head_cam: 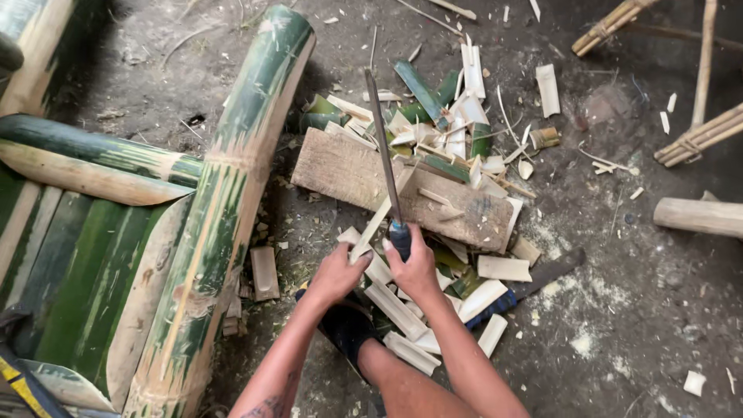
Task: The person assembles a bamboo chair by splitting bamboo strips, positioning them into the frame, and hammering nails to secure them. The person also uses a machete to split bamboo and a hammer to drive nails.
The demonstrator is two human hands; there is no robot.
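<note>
Right hand point(418, 267) is fisted, fingers fully wrapped on the blue handle of a long knife point(383, 147), blade raised over the wooden board point(340, 166). Left hand point(337, 272) pinches a thin bamboo strip point(379, 220), fingers closed on its lower end, strip angled onto the board beside the blade. Split bamboo culms point(224, 209) lie left on the floor.

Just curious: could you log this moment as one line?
right hand: grips blade | left hand: holds bamboo strip | under: wooden board
</note>
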